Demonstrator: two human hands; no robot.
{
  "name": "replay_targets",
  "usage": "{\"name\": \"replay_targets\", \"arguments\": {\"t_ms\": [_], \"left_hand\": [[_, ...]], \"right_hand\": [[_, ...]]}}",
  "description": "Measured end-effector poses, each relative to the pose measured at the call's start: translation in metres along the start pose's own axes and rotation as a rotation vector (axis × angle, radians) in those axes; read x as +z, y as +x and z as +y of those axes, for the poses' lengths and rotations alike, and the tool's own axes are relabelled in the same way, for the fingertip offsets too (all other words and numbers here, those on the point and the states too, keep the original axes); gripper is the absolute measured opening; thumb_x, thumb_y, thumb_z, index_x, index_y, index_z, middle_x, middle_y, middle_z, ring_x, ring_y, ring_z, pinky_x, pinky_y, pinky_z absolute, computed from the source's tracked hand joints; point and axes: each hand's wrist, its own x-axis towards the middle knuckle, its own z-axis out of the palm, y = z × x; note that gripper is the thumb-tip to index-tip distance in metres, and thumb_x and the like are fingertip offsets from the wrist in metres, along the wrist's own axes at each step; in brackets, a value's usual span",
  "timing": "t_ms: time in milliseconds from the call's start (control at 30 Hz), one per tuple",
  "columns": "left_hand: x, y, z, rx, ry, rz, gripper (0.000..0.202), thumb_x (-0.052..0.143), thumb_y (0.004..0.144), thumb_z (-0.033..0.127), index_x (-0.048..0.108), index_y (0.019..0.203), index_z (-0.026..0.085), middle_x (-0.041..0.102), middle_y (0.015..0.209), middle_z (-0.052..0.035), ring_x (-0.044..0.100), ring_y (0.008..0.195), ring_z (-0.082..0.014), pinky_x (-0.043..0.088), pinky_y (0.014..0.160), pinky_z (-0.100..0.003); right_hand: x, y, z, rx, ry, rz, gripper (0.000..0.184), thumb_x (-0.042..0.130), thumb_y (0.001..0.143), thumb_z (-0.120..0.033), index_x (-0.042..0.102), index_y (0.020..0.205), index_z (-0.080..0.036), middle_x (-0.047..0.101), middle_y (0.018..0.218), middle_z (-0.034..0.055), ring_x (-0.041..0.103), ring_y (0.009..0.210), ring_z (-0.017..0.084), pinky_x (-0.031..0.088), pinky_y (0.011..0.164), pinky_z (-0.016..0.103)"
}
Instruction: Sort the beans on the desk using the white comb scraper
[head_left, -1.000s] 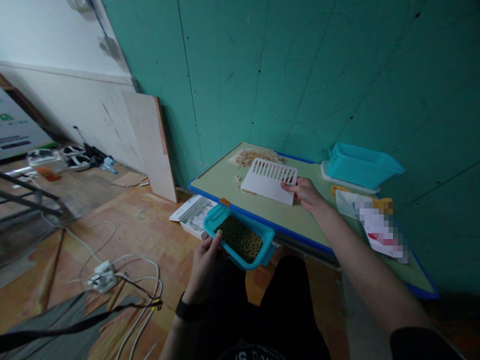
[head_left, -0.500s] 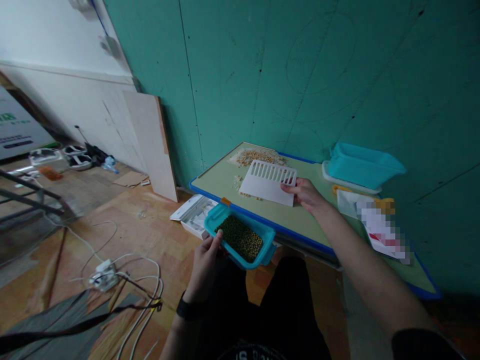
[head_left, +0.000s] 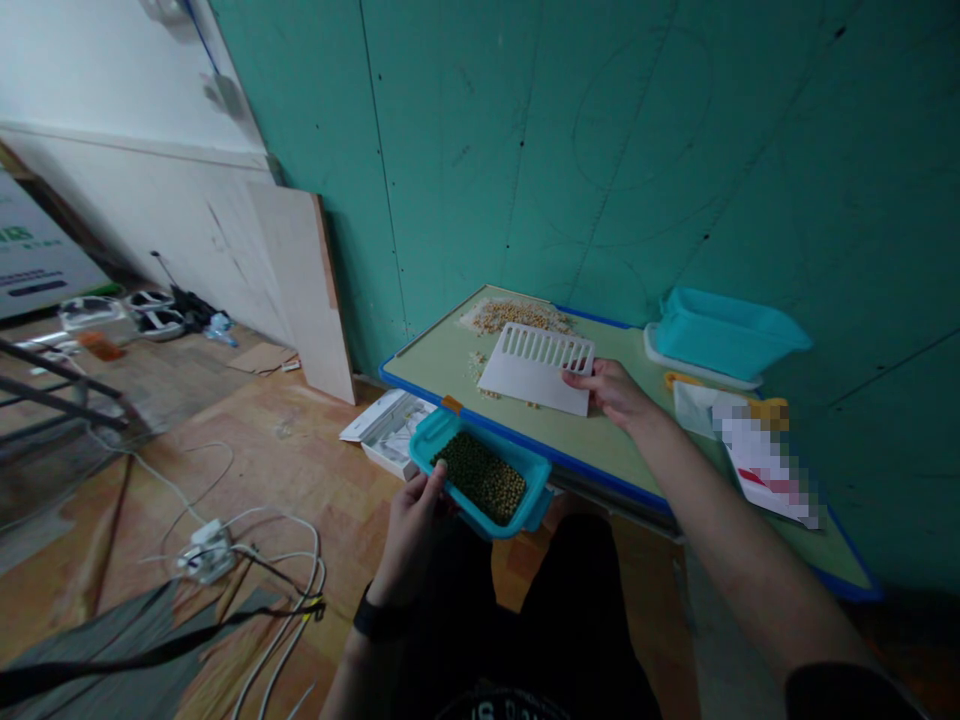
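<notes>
My left hand [head_left: 420,500] is closed on the near left rim of a turquoise plastic container [head_left: 435,428], held just below the table's front edge. Dark green beans [head_left: 466,458] and pale yellowish beans [head_left: 504,492] lie inside it. Over the table, my right hand [head_left: 609,388] pinches the right side of a flat white slotted scraper [head_left: 529,383], its slots towards the wall. A pile of yellow beans and pale grains [head_left: 517,316] lies behind the scraper. A few more grains [head_left: 480,366] are scattered by its left edge.
The blue-edged table [head_left: 645,455] stands against a green wall. At its right are a turquoise bin [head_left: 731,330] on a white lid, a yellow-handled item [head_left: 769,412] and a partly blurred packet [head_left: 757,470]. An open white box [head_left: 386,430] and cables [head_left: 300,560] are on the floor.
Almost nothing has moved. The scraper and my right hand sit very slightly lower and further right in view; the container stays in place in my left hand.
</notes>
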Motion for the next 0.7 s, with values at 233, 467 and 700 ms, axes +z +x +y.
{"name": "replay_targets", "arguments": {"t_ms": [233, 467, 700], "left_hand": [[0.001, -0.001, -0.010, 0.029, -0.010, 0.034, 0.047, 0.080, 0.070, 0.059, 0.061, 0.063, 0.017, 0.054, 0.055, 0.0035, 0.049, 0.050, -0.0096, 0.038, 0.049, -0.020], [0.011, -0.003, -0.008, 0.022, -0.029, 0.089, 0.048, 0.082, 0.067, 0.059, 0.063, 0.066, 0.016, 0.055, 0.055, 0.0030, 0.051, 0.051, -0.0103, 0.040, 0.049, -0.021], [0.022, -0.007, 0.006, 0.023, -0.039, 0.100, 0.049, 0.084, 0.062, 0.059, 0.059, 0.059, 0.016, 0.052, 0.050, 0.0042, 0.048, 0.047, -0.0098, 0.038, 0.047, -0.022]], "right_hand": [[-0.025, -0.037, 0.009, -0.176, -0.135, 0.202, 0.050, 0.089, 0.049, -0.051, 0.075, 0.082, -0.016, 0.078, 0.087, 0.0098, 0.072, 0.078, 0.028, 0.056, 0.066, 0.037], [-0.029, -0.099, 0.021, -0.312, -0.403, 0.412, 0.042, 0.079, 0.065, -0.055, 0.078, 0.084, -0.018, 0.079, 0.087, 0.0096, 0.074, 0.083, 0.031, 0.058, 0.074, 0.041], [0.010, -0.137, 0.023, -0.523, -0.699, 0.427, 0.032, 0.069, 0.083, -0.050, 0.079, 0.085, -0.020, 0.079, 0.084, 0.0087, 0.076, 0.080, 0.030, 0.058, 0.070, 0.035]]}}
